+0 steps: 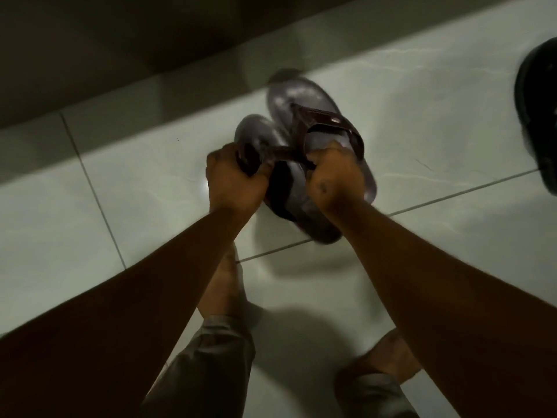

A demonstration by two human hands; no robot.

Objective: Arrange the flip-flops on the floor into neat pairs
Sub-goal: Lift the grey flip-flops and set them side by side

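Note:
Two grey flip-flops with dark brown straps are held side by side above the pale tiled floor (422, 122), toes pointing away from me. My left hand (233, 176) is closed around the strap of the left flip-flop (256, 131). The right flip-flop (301, 98), slightly blurred, sits a little further away, and my right hand (334, 179) grips its strap. The two soles touch along their inner edges. Their heels are partly hidden behind my hands.
A dark wall base (120, 49) runs along the top left. A black rounded object (539, 116) sits at the right edge, blurred. My bare feet (223, 288) and trouser cuffs show at the bottom, on the tiles.

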